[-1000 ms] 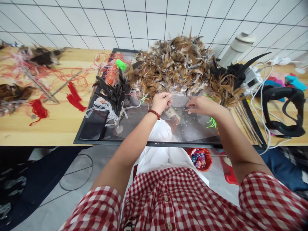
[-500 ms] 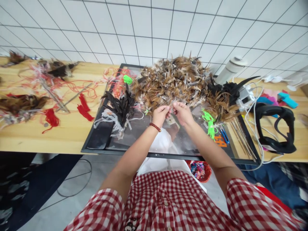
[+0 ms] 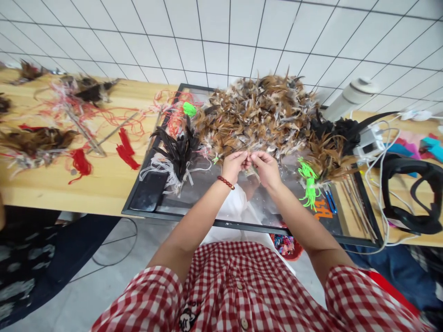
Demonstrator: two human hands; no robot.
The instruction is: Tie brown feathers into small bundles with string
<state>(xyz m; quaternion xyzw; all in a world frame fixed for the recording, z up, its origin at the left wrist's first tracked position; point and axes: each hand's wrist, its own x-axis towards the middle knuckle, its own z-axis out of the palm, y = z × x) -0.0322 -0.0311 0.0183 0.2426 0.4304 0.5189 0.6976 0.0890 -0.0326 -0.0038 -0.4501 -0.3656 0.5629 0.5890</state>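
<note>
My left hand [image 3: 235, 165], with a red bead bracelet [image 3: 225, 182] on its wrist, and my right hand [image 3: 266, 168] meet fingertip to fingertip at the near edge of a big heap of brown feathers [image 3: 258, 115]. Both hands are pinched closed on small brown feathers from that heap. The heap lies on a black-framed glass panel [image 3: 194, 214] on a wooden table [image 3: 86, 184]. A bunch of black feathers [image 3: 176, 150] with white strips lies left of my hands. Neon green ties [image 3: 308, 182] lie to the right.
Red threads and tassels [image 3: 126, 150], metal rods and dark feather bundles [image 3: 38, 140] cover the table's left. At the right are thin sticks [image 3: 356, 203], white cables [image 3: 379, 157], a black headset [image 3: 415, 193] and a white cylinder [image 3: 349, 97]. A red bowl [image 3: 289, 244] sits on the floor below.
My right hand moved left from the panel's right part to meet my left hand at the heap's edge. The view shifted slightly up and left.
</note>
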